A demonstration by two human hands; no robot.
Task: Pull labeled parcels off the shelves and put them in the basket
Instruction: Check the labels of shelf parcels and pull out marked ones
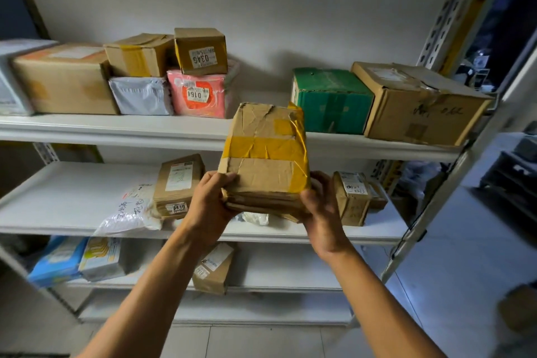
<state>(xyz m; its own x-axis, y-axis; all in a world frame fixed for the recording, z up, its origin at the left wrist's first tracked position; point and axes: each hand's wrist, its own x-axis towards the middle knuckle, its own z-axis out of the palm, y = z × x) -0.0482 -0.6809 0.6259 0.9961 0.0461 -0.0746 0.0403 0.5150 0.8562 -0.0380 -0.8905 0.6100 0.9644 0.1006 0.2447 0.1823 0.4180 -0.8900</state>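
Item: taped box [266, 151], clear of the shelves [116, 128], gripped at its near corners by my left hand [210, 206] and right hand [322, 212]; risk: I judge the crushed underside could buckle and slip; unseen: its label, if any; basket out of view.

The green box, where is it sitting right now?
In the head view the green box sits right of centre on the upper shelf, against the big brown carton on its right, just behind the yellow-taped parcel held in both hands.
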